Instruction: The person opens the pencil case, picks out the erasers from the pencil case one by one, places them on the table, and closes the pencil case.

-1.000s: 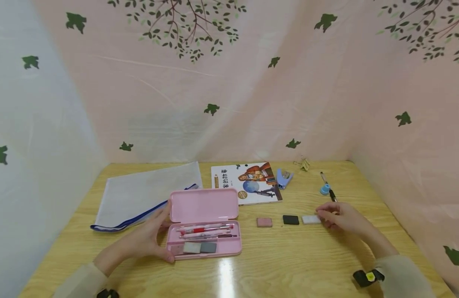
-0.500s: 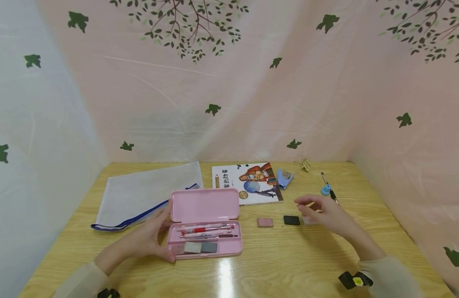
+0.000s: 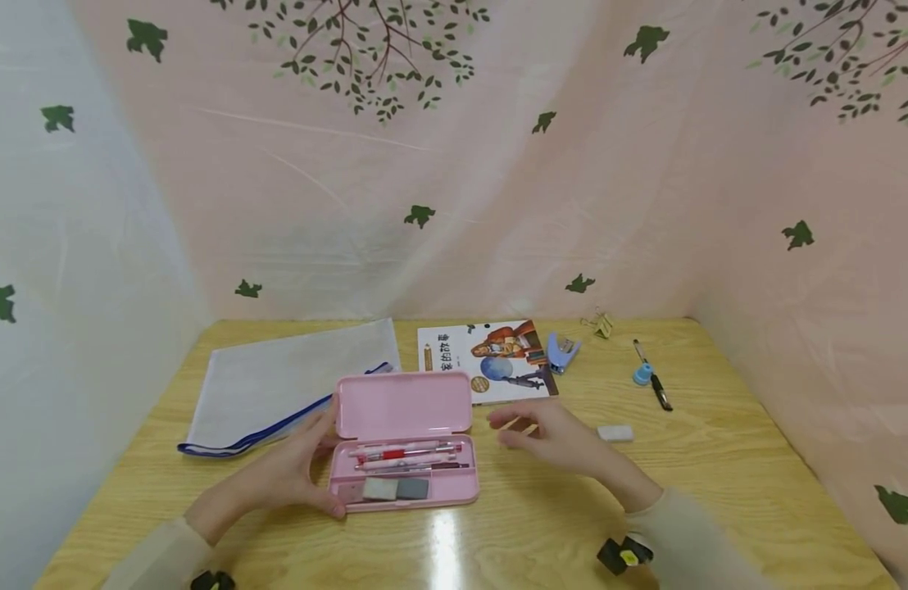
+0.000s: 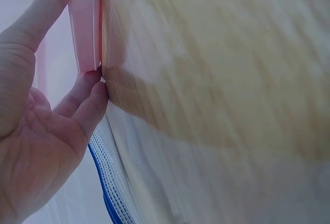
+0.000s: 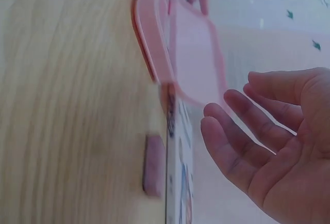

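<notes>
A pink pencil case (image 3: 403, 407) lies with its lid raised on the table. My left hand (image 3: 277, 483) holds its left end, thumb at the front corner and fingers behind; in the left wrist view its fingertips touch the pink edge. Pens (image 3: 408, 456) fill the back compartment. In the front one sit a pinkish eraser (image 3: 349, 493), a white eraser (image 3: 380, 489) and a grey eraser (image 3: 413, 489). Just right of the case, my right hand (image 3: 553, 438) hovers empty with loosely bent fingers. A pink eraser (image 5: 154, 164) lies below it, hidden in the head view.
Another white eraser (image 3: 615, 433) lies to the right. Behind are a white mesh pouch (image 3: 292, 377), a book (image 3: 491, 360), a blue stapler (image 3: 563, 352) and a gold binder clip (image 3: 603, 325). A black pen (image 3: 660, 393) and a small blue object (image 3: 642, 374) lie farther right.
My right hand has moved left, from the white eraser past the black one toward the pencil case. It now covers the pink and black erasers in the head view. My left hand stays put.
</notes>
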`<state>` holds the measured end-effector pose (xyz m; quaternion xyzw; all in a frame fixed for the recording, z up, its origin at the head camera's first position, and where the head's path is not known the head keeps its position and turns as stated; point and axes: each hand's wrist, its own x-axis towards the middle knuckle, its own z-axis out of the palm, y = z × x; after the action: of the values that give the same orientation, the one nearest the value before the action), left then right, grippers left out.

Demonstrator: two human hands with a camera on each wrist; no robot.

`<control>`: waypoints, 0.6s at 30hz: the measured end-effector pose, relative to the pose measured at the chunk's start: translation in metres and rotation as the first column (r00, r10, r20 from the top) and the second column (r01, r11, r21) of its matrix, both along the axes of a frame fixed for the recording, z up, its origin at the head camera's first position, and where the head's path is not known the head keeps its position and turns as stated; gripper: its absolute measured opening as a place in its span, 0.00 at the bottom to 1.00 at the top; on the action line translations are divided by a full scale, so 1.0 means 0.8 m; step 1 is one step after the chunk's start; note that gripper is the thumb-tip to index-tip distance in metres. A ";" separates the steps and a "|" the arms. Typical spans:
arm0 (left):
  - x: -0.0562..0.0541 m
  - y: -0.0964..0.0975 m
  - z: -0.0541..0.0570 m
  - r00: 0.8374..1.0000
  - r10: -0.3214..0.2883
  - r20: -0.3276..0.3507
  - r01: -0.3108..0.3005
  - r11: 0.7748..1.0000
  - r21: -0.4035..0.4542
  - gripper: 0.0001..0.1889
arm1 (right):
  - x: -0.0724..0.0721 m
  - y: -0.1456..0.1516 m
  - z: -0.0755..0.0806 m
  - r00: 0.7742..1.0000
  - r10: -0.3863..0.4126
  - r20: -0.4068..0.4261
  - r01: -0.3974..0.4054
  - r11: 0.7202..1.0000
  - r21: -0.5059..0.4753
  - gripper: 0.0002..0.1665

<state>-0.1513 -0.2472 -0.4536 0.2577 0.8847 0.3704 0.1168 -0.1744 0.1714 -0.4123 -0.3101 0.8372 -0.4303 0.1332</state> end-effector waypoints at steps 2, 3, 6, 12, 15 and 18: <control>0.000 0.000 0.000 1.000 0.004 0.003 -0.004 1.000 -0.005 0.76 | -0.002 -0.023 -0.004 0.998 0.053 -0.026 -0.053 0.999 0.005 0.17; 0.000 -0.001 0.000 1.000 0.006 0.007 -0.006 1.000 -0.003 0.76 | -0.003 -0.034 -0.005 0.997 0.073 -0.033 -0.073 0.997 0.016 0.17; -0.001 0.000 0.001 1.000 0.009 0.019 -0.009 1.000 0.001 0.76 | -0.005 -0.068 -0.005 0.991 0.127 -0.050 -0.123 0.989 0.077 0.17; 0.000 0.001 0.002 0.999 0.010 0.038 -0.011 1.000 0.005 0.77 | -0.001 -0.126 -0.008 0.950 0.296 -0.103 -0.269 0.938 0.217 0.18; 0.000 0.001 0.002 0.999 0.012 0.038 -0.012 1.000 0.004 0.77 | 0.005 -0.144 -0.012 0.915 0.377 -0.142 -0.333 0.906 0.259 0.18; 0.000 0.001 0.003 0.999 0.009 0.035 -0.010 1.000 0.002 0.76 | 0.011 -0.154 -0.015 0.889 0.409 -0.205 -0.343 0.892 0.296 0.18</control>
<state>-0.1515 -0.2463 -0.4515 0.2472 0.8834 0.3764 0.1301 -0.1656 0.0480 -0.4241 -0.5020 0.8183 -0.2417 0.1411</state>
